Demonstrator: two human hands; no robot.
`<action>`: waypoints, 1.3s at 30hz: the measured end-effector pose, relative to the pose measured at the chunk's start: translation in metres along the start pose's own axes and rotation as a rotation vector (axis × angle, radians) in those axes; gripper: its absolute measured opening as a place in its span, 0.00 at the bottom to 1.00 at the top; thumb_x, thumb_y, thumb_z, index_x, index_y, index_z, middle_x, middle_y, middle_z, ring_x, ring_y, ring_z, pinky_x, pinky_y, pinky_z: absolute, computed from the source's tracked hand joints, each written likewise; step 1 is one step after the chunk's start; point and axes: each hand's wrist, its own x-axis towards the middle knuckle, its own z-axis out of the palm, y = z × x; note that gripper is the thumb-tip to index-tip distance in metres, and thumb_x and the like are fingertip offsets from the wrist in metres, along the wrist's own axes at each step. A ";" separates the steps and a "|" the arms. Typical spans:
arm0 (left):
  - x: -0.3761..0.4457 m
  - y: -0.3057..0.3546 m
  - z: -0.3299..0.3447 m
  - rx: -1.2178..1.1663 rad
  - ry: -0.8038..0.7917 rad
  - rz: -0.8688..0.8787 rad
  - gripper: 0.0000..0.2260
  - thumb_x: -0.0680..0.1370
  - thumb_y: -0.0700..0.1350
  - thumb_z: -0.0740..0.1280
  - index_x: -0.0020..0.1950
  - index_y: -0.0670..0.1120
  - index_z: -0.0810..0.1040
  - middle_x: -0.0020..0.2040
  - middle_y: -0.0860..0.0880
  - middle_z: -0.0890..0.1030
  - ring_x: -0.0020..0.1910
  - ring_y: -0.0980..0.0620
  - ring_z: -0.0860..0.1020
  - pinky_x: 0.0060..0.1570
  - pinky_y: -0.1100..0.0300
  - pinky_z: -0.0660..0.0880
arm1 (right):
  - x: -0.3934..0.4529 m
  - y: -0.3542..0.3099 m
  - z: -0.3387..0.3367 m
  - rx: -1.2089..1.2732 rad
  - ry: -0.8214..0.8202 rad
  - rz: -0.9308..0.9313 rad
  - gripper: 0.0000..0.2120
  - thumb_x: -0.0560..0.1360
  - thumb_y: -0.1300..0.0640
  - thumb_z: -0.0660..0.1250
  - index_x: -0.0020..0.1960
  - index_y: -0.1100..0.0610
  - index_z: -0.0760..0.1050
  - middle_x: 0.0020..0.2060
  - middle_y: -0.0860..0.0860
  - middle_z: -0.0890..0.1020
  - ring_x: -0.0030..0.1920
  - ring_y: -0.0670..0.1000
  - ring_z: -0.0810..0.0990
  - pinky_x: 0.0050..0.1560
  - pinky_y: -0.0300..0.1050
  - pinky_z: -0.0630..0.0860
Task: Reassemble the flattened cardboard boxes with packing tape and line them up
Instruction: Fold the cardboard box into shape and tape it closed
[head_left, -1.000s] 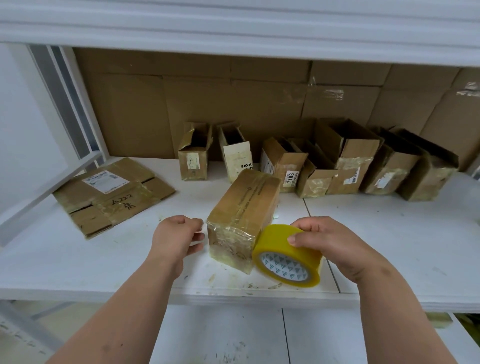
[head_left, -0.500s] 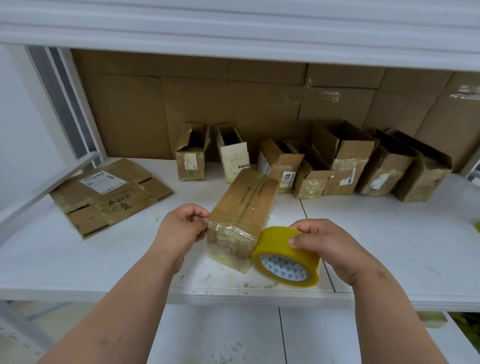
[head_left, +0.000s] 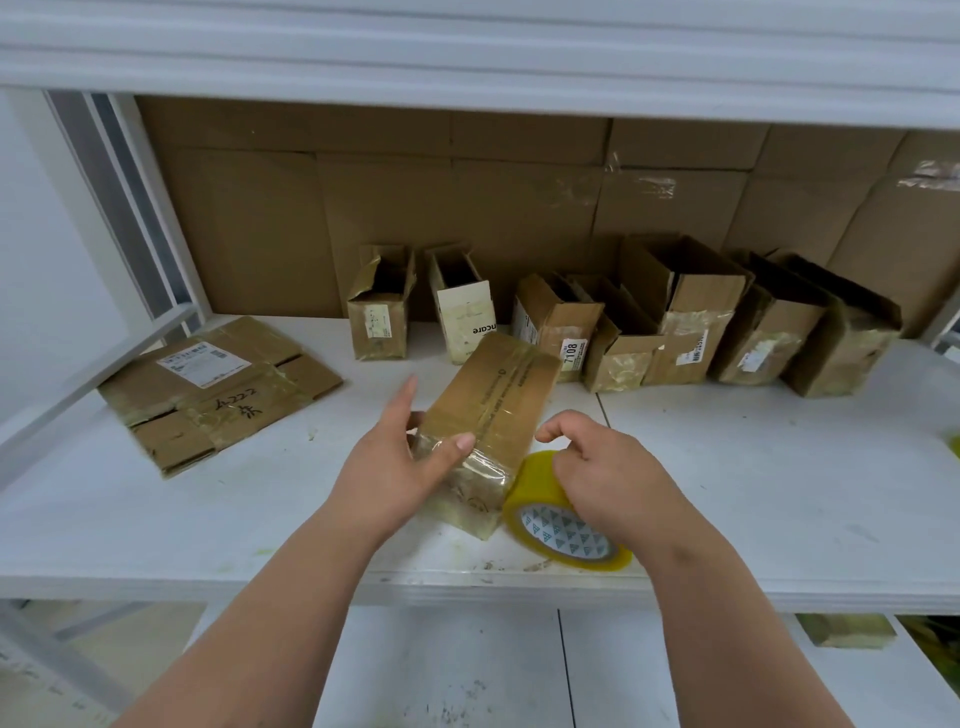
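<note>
You face a white shelf (head_left: 727, 467) backed by cardboard, with a row of boxes (head_left: 623, 332) standing beyond your hands. The box (head_left: 493, 400) in work lies between them, its long axis running away from you and a little right. Your left hand (head_left: 395, 467) grips its near end, thumb over the top; half a second ago it only pinched the side. Your right hand (head_left: 608, 467) grasps the tape roll (head_left: 561, 525) just right of the box, closer in than before.

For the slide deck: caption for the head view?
Left hand grips taped brown cardboard box; right hand holds yellow packing-tape roll on white shelf.
</note>
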 end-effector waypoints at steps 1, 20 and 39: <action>-0.001 -0.002 0.003 -0.018 0.013 0.068 0.31 0.75 0.61 0.69 0.76 0.64 0.60 0.60 0.65 0.71 0.61 0.59 0.72 0.56 0.64 0.69 | 0.000 -0.002 0.004 -0.139 0.045 -0.029 0.11 0.80 0.55 0.53 0.57 0.45 0.71 0.44 0.46 0.77 0.45 0.52 0.76 0.53 0.50 0.73; 0.009 -0.039 -0.012 0.296 -0.047 0.160 0.26 0.81 0.56 0.60 0.78 0.62 0.55 0.57 0.55 0.79 0.56 0.54 0.77 0.48 0.67 0.66 | 0.020 -0.037 0.023 -0.428 0.086 -0.099 0.24 0.70 0.30 0.65 0.53 0.48 0.69 0.45 0.45 0.78 0.46 0.50 0.77 0.53 0.52 0.67; 0.004 -0.064 0.013 -0.247 -0.029 -0.029 0.23 0.82 0.60 0.56 0.78 0.61 0.58 0.71 0.59 0.71 0.70 0.55 0.71 0.71 0.50 0.68 | 0.019 -0.028 0.022 -0.493 -0.031 -0.103 0.18 0.75 0.36 0.59 0.54 0.49 0.72 0.43 0.46 0.73 0.45 0.50 0.75 0.53 0.50 0.66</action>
